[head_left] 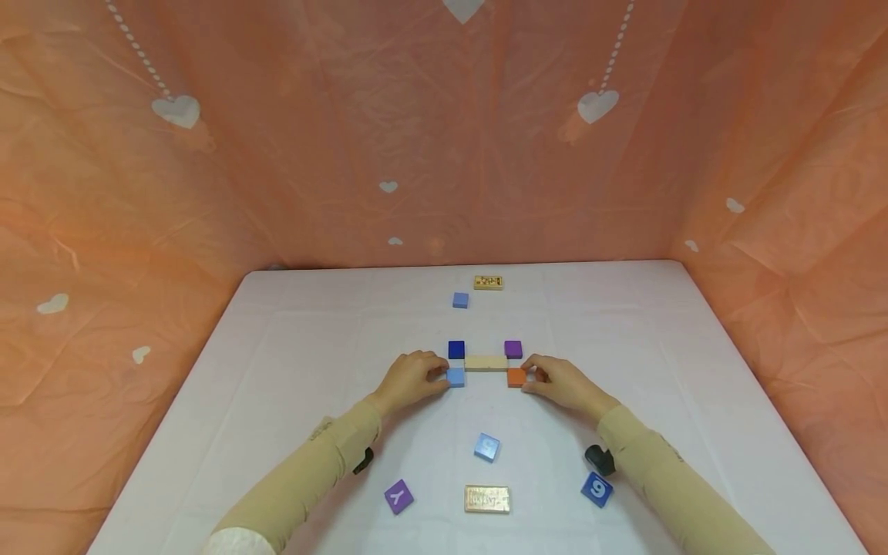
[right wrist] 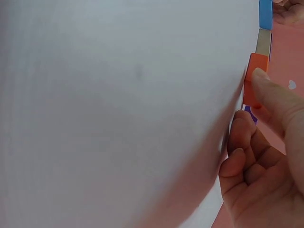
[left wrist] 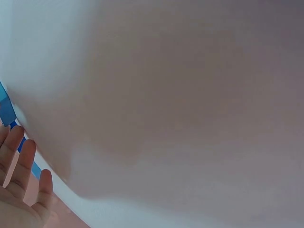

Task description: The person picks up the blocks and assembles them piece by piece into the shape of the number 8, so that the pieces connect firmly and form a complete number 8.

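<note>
My left hand (head_left: 415,378) pinches a light blue square block (head_left: 455,378) at its left side, thumb in front and fingertips behind. On the other side my right hand (head_left: 563,381) holds an orange block (head_left: 516,378) between thumb and fingers; its thumb (right wrist: 268,90) lies against that block in the right wrist view. A long beige block (head_left: 486,363) spans the gap between these two blocks. Behind it are a dark blue block (head_left: 456,350) on the left and a purple block (head_left: 513,350) on the right. The left wrist view shows only part of the left hand (left wrist: 21,190).
Toward the back lie a gold bar (head_left: 489,283) and a blue block (head_left: 461,301). Nearer are a light blue block marked 5 (head_left: 487,447), a purple Y block (head_left: 398,497), another gold bar (head_left: 487,499) and a blue numbered block (head_left: 597,489). Orange cloth (head_left: 444,154) surrounds the white table.
</note>
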`<move>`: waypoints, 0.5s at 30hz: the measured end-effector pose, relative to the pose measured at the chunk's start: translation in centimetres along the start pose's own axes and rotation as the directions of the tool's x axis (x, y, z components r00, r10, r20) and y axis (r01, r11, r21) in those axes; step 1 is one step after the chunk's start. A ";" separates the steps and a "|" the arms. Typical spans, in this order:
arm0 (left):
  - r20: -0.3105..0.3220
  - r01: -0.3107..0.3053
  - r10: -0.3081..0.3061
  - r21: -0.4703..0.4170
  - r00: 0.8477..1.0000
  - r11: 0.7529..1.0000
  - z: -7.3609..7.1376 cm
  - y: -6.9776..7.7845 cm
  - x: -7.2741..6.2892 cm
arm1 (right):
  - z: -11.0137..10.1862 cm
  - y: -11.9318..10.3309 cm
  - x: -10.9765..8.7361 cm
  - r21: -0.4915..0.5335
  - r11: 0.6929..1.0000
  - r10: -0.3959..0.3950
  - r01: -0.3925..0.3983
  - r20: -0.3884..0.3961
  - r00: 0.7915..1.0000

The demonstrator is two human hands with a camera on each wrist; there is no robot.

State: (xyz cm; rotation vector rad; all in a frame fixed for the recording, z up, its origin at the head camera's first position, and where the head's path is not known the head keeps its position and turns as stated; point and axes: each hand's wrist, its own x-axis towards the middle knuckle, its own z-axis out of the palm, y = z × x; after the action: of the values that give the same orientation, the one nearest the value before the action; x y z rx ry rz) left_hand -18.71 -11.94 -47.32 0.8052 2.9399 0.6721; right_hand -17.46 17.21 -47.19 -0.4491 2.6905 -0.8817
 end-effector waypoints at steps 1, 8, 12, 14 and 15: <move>-0.003 -0.003 0.003 0.001 1.000 1.000 0.0 0.0 0.0 | 0.0 0.0 0.0 0.000 1.000 -0.001 0.001 0.000 1.000; -0.010 -0.003 0.003 0.001 1.000 1.000 0.0 0.1 -0.1 | 0.0 0.0 0.0 -0.004 1.000 -0.003 0.003 0.002 1.000; -0.010 -0.008 0.008 -0.003 1.000 1.000 -0.1 0.2 -0.1 | -0.1 0.0 0.0 -0.002 1.000 -0.004 0.004 0.002 1.000; -0.010 -0.008 0.008 -0.005 1.000 1.000 -0.2 0.3 -0.1 | -0.1 -0.1 -0.1 -0.004 1.000 -0.012 0.012 0.000 1.000; -0.011 -0.009 0.009 -0.005 1.000 1.000 -0.2 0.3 -0.1 | -0.1 -0.1 -0.1 -0.003 1.000 -0.014 0.014 -0.001 1.000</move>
State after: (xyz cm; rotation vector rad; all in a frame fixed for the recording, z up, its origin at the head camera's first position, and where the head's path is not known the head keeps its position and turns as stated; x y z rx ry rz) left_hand -18.52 -11.84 -47.03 0.8173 2.9445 0.6870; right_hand -17.40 17.25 -47.02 -0.4694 2.6928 -0.8827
